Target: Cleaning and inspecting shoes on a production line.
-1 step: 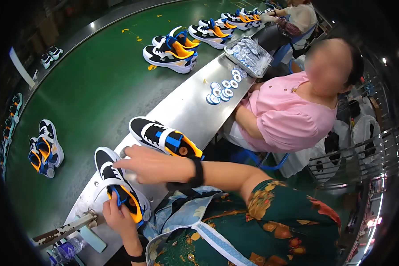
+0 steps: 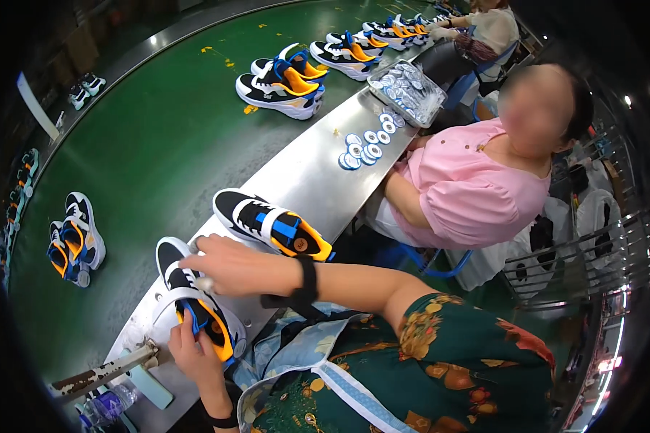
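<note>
Broadly, the green belt [image 2: 137, 159] spread from eight to one o'clock, edged by a metal ledge [image 2: 289, 169]. On it, at eight o'clock, sat the near shoe [image 2: 208, 309], long axis running eleven to five, toe [image 2: 169, 247] at eleven. The far shoe [image 2: 269, 224] lay toward one of it, toe at ten. The right hand [image 2: 244, 267] curled over the laces [image 2: 172, 273], its grip impossible to tell; the left hand [image 2: 196, 359] pinched the collar [image 2: 227, 346].
</note>
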Demonstrator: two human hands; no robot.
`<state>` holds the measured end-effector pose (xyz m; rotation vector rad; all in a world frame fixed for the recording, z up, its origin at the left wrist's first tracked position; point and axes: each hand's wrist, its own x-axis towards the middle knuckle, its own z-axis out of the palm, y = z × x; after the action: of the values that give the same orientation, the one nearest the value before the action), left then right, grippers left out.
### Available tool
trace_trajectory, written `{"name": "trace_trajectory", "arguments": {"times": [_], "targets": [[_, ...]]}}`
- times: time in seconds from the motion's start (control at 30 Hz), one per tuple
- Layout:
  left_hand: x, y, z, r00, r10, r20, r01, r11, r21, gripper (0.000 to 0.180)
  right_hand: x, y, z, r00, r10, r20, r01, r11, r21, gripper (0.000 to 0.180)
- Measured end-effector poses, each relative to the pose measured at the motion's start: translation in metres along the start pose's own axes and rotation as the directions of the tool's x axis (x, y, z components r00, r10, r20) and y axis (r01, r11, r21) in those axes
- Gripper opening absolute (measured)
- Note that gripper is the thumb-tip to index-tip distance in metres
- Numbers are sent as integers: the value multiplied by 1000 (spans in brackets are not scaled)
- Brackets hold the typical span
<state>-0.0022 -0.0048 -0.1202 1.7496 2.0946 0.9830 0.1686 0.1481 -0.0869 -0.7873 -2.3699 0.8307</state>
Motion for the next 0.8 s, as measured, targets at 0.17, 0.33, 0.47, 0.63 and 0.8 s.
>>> {"name": "trace_trajectory", "arguments": {"times": [0.17,0.33,0.47,0.63,0.8], "targets": [[-16,-9,-6,952,-247,-179,203,951,-234,38,78,20,76,997,65,-51,-65,998,-1,43],[-8,-51,-3,836,-460,298,504,860,-85,31,108,35,89,996,29,-80,-19,992,122,43],[15,-38,-26,993,74,87,-62,989,-133,35,78,78,71,989,99,-106,-119,971,-205,41],[12,-48,-56,987,149,66,-156,979,131,41,48,21,59,890,283,356,-279,958,-65,49],[-17,-25,-45,952,37,-304,55,956,287,37,18,26,29,909,60,412,-125,983,132,81]]}}
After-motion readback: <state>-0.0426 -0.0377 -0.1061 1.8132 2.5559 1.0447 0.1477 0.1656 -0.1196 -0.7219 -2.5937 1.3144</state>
